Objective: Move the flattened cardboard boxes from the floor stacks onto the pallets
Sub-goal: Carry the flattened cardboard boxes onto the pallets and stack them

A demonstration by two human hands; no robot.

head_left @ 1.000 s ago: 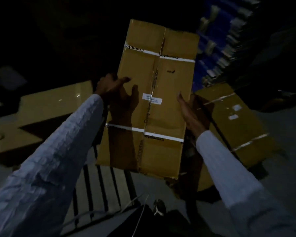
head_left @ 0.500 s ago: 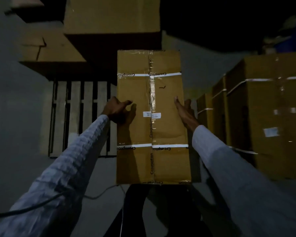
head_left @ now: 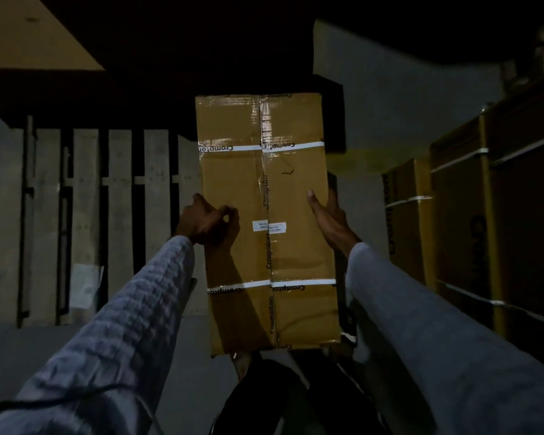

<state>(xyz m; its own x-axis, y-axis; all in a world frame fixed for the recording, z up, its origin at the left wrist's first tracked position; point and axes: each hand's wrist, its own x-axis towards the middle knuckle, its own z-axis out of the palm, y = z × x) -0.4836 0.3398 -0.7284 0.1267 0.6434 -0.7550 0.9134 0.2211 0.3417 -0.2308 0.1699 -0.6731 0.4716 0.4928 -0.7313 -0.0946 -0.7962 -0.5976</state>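
Carton [head_left: 267,221] now nearer the pallet [head_left: 120,215]

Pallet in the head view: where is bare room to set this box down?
Bare slats of the pallet lie open left of the held box, below the dark stack at the top. Right is crowded: stacked boxes beside the right hand.
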